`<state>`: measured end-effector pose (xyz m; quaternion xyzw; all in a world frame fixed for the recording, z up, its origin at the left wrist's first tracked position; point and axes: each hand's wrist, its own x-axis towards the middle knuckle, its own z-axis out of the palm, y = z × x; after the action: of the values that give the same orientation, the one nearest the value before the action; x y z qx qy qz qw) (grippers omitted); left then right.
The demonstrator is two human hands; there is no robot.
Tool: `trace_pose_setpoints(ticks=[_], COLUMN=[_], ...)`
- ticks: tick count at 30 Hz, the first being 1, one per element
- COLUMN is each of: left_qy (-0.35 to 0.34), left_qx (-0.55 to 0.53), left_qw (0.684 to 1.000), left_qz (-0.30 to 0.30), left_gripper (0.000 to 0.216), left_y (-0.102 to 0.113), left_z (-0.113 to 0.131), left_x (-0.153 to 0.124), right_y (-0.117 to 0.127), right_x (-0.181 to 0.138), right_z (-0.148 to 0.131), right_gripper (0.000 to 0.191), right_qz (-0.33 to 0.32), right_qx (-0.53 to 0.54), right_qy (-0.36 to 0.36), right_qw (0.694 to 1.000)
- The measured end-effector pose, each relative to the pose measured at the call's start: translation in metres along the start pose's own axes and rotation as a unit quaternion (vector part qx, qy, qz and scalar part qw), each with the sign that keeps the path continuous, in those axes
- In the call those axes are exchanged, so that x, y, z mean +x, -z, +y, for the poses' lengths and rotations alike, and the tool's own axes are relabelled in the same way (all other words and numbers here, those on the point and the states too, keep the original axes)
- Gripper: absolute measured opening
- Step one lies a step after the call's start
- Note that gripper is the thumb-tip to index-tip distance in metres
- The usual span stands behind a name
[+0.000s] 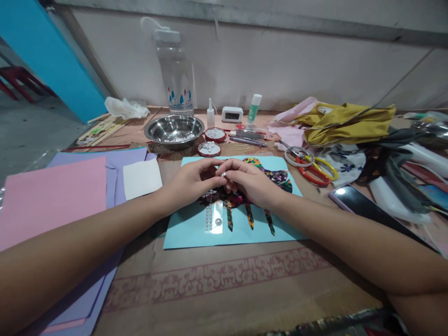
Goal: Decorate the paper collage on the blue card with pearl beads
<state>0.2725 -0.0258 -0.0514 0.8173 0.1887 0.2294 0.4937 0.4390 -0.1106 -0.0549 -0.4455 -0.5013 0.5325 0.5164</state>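
My left hand [192,182] and my right hand [254,184] meet over a light blue sheet of paper [192,238], fingertips touching. A small pearl bead [223,174] shows at the pinch of both thumbs and fingers. Beneath my hands, dark floral cut-out pieces [249,217] lie on the blue sheet, partly covered by my fingers. A clear strip of stick-on pearls [209,219], with one larger pearl [219,222], rests on the paper just below my left hand.
Coloured papers [56,191] and a white square [142,178] lie left. Behind stand a steel bowl [174,128], bead-filled red lids [209,149], a water bottle [175,74], a glue stick [254,110] and a clock [232,114]. Right are scissors [315,170], fabric [350,123] and a phone [371,210].
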Motion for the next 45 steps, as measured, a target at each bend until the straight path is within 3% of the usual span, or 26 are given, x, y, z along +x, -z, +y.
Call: trace_pose_setpoints(ticks=[6, 12, 18, 24, 28, 31, 36, 42, 45], left_qy=[-0.013, -0.090, -0.154, -0.242, -0.263, -0.242, -0.138, -0.040, -0.023], left_qx=[0.043, 0.153, 0.232, 0.326, 0.344, 0.315, 0.210, 0.128, 0.094], left_qw=[0.998, 0.982, 0.957, 0.910, 0.898, 0.914, 0.966, 0.989, 0.993], left_qz=[0.033, 0.071, 0.075, 0.081, 0.077, 0.078, 0.063, 0.067, 0.062], left_gripper=[0.022, 0.014, 0.011, 0.010, 0.012, 0.011, 0.011, 0.021, 0.022], left_y=[0.004, 0.005, 0.005, 0.003, 0.003, 0.003, 0.002, 0.003, 0.005], left_z=[0.007, 0.012, 0.006, 0.001, 0.002, 0.004, 0.009, 0.011, 0.007], left_x=[-0.002, -0.005, -0.005, -0.004, -0.006, -0.006, -0.005, -0.004, -0.002], right_y=[-0.004, -0.003, -0.003, -0.005, -0.006, -0.006, -0.004, -0.003, -0.003], right_x=[-0.004, -0.004, -0.004, -0.006, -0.008, -0.007, -0.004, -0.003, -0.004], right_z=[-0.004, -0.002, -0.002, -0.003, -0.005, -0.004, -0.001, -0.003, -0.003], right_gripper=[0.006, 0.026, 0.027, 0.022, 0.020, 0.019, 0.020, 0.020, 0.013], right_qz=[-0.007, -0.023, -0.019, -0.023, -0.020, -0.018, -0.011, -0.020, -0.019], right_qx=[-0.029, -0.012, -0.019, -0.037, -0.038, -0.030, -0.002, 0.012, 0.010], right_qy=[0.044, 0.035, 0.023, 0.009, 0.007, 0.009, 0.020, 0.040, 0.040], right_qw=[0.999, 0.999, 0.999, 0.999, 0.999, 0.999, 1.000, 0.999, 0.999])
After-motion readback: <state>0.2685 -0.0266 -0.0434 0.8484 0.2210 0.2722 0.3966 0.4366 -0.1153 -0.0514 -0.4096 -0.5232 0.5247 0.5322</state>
